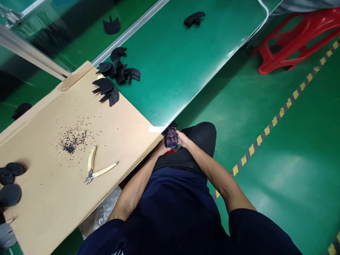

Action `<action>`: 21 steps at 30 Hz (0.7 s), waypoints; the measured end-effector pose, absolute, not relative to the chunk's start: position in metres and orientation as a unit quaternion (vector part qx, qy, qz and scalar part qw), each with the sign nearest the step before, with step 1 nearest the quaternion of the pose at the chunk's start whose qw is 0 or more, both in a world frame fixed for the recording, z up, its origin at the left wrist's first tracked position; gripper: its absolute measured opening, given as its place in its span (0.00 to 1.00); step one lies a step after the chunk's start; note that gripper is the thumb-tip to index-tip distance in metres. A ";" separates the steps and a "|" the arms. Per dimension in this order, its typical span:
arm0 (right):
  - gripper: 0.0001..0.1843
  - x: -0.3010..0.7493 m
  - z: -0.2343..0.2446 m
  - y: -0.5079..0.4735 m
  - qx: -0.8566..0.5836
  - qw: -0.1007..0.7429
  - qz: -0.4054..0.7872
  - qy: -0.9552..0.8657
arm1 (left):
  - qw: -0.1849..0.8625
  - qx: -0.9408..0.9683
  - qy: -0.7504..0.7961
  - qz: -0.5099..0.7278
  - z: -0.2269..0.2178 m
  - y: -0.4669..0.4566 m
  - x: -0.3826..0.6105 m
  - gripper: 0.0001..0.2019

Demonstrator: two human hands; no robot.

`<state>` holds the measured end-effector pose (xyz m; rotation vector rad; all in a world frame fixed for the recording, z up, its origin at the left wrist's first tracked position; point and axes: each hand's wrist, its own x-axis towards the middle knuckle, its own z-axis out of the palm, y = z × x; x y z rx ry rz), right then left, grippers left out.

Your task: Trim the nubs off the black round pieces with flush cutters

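A smartphone [171, 138] with its screen lit is held low over my lap, just off the edge of the table. My left hand [161, 148] grips its lower left side, partly hidden by the cardboard's corner. Around its right edge are the fingers of my right hand [182, 138]. On the cardboard sheet [127, 131] to the left lie yellow-handled nippers [92, 166], their handles spread. Beyond them is a scatter of tiny black bits [71, 143], densest in one small heap.
Curved black plastic parts [117, 71] cluster at the cardboard's far corner, and another black part [194, 19] lies on the green table [164, 71]. Round dark discs [10, 194] sit at the left. A red stool [287, 42] stands on the floor beyond a striped tape line [273, 122].
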<state>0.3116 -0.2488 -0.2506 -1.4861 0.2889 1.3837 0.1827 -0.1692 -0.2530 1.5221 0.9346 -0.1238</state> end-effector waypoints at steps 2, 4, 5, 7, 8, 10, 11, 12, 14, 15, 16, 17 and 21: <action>0.19 0.312 -0.251 -0.248 -0.620 0.519 0.576 0.121 | 0.623 0.670 0.400 -0.052 -0.252 -0.171 0.185 0.38; 0.18 0.312 -0.252 -0.247 -0.621 0.519 0.574 0.121 | 0.616 0.678 0.397 -0.049 -0.253 -0.171 0.186 0.36; 0.18 0.312 -0.252 -0.247 -0.622 0.520 0.572 0.121 | 0.612 0.682 0.398 -0.047 -0.254 -0.171 0.185 0.35; 0.18 0.312 -0.252 -0.247 -0.624 0.522 0.569 0.122 | 0.600 0.689 0.404 -0.046 -0.257 -0.170 0.183 0.35; 0.18 0.312 -0.252 -0.247 -0.625 0.522 0.568 0.123 | 0.593 0.693 0.409 -0.047 -0.260 -0.169 0.182 0.35; 0.18 0.311 -0.252 -0.247 -0.626 0.523 0.565 0.125 | 0.578 0.698 0.421 -0.049 -0.266 -0.166 0.179 0.34; 0.18 0.311 -0.251 -0.247 -0.627 0.523 0.564 0.126 | 0.571 0.699 0.427 -0.051 -0.269 -0.165 0.178 0.33; 0.18 0.311 -0.251 -0.247 -0.627 0.523 0.563 0.126 | 0.566 0.700 0.433 -0.052 -0.272 -0.164 0.177 0.32; 0.18 0.311 -0.249 -0.247 -0.629 0.524 0.561 0.128 | 0.561 0.699 0.439 -0.056 -0.276 -0.163 0.177 0.28; 0.18 0.311 -0.249 -0.248 -0.629 0.524 0.560 0.128 | 0.560 0.699 0.441 -0.057 -0.278 -0.163 0.177 0.27; 0.18 0.311 -0.248 -0.248 -0.629 0.524 0.559 0.129 | 0.559 0.699 0.443 -0.057 -0.278 -0.164 0.177 0.26; 0.18 0.311 -0.247 -0.248 -0.629 0.524 0.559 0.129 | 0.558 0.699 0.444 -0.054 -0.279 -0.165 0.178 0.26; 0.17 0.312 -0.246 -0.250 -0.630 0.522 0.560 0.130 | 0.556 0.696 0.454 -0.037 -0.277 -0.170 0.178 0.24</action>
